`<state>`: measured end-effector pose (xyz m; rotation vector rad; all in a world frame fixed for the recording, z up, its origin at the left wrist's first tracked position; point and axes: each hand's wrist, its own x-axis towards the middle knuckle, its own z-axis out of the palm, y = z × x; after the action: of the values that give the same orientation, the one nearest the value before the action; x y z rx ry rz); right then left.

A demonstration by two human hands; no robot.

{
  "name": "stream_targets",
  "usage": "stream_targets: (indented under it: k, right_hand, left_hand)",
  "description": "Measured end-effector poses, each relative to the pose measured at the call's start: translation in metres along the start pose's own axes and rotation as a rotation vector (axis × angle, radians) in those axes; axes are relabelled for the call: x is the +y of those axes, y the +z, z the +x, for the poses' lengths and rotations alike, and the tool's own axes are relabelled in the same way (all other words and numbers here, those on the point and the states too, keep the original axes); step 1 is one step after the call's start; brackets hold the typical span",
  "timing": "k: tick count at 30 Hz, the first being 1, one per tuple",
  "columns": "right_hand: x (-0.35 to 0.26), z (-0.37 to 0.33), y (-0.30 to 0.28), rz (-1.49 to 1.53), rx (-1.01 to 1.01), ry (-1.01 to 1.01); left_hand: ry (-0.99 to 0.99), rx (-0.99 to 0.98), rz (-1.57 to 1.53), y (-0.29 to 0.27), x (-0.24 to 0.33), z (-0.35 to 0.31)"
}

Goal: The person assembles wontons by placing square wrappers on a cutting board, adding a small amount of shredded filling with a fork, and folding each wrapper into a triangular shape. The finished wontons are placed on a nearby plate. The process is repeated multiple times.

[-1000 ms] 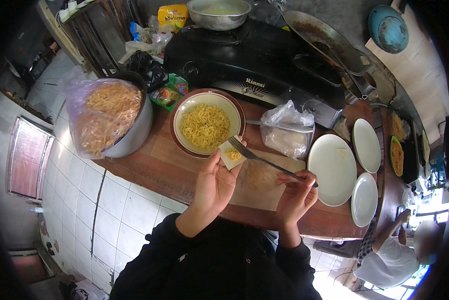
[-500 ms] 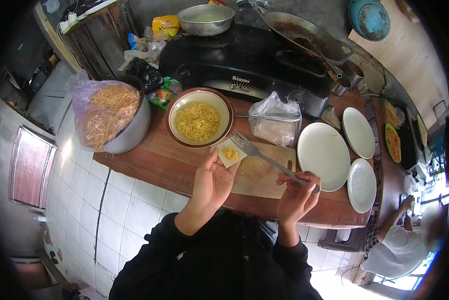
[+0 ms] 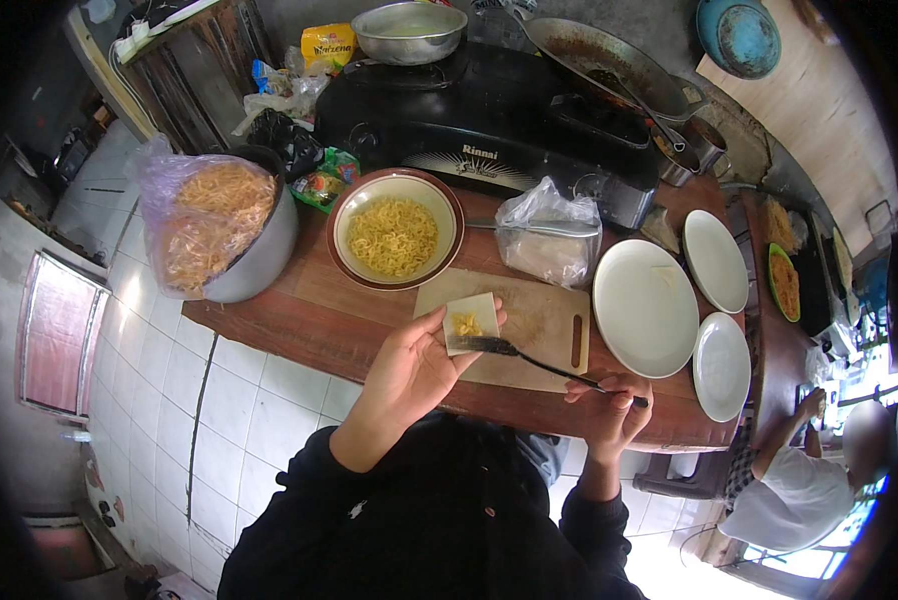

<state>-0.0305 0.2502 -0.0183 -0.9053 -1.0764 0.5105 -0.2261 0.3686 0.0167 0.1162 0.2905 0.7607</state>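
My left hand point(image 3: 414, 365) holds a square pale dough wrapper point(image 3: 482, 311) over the cutting board point(image 3: 547, 347), thumb at one edge and fingers beneath. A small heap of yellow noodles point(image 3: 466, 324) lies on the wrapper. Closed round the handle end of a fork point(image 3: 544, 364), my right hand point(image 3: 614, 408) keeps its tines at the near edge of the wrapper, beside the noodles. Just beyond stands a brown-rimmed bowl point(image 3: 449, 250) of cooked yellow noodles point(image 3: 393, 236).
At left a pot point(image 3: 259, 262) carries a bag of shredded food point(image 3: 209, 220). A clear plastic bag point(image 3: 549, 235) sits before the black stove point(image 3: 409, 125). White oval plates point(image 3: 644, 310) stand at right. A wok point(image 3: 594, 60) rests on the stove. Another person point(image 3: 794, 490) works far right.
The fork has swung down from beside the bowl to the wrapper, its tines now at the noodle heap. My left hand has turned the wrapper and shifted it slightly right and nearer.
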Motion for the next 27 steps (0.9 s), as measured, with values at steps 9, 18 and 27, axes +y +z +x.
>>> stream_targets:
  k: [9, 18, 27]
  right_hand:
    - [0.002, 0.015, -0.003, -0.042, -0.044, 0.039]
    - [0.014, 0.028, 0.002, 0.022, 0.104, 0.127]
    - [0.025, 0.035, 0.022, -0.133, 0.246, 0.026]
  left_hand:
    - [-0.05, 0.016, 0.127, -0.007, 0.005, -0.002]
    - [-0.013, 0.064, -0.027, -0.008, 0.009, 0.02]
    - [0.108, 0.052, 0.006, -0.005, 0.008, 0.048]
